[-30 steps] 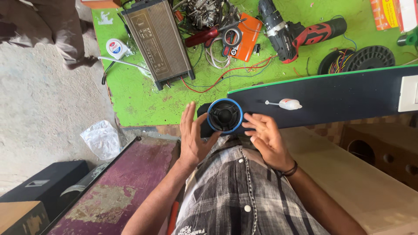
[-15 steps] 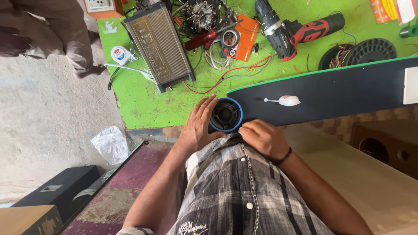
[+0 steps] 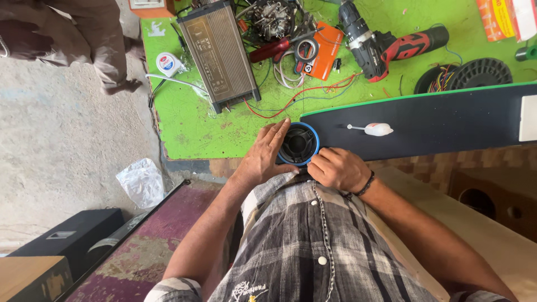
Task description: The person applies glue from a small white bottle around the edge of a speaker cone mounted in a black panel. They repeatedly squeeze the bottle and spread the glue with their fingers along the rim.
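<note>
Bright, even daylight, soft shadows under the tools on the green tabletop (image 3: pixel 184 120), sharp focus, slight wide-angle stretch at edges

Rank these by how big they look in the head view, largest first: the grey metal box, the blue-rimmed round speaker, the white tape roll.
1. grey metal box
2. blue-rimmed round speaker, though it sits nearer the camera
3. white tape roll

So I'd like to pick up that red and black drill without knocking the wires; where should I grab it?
Take the cordless drill by its red handle at the right end, coming from the right. That part is bare and lies flat, while the chuck end points toward the wires.
</note>
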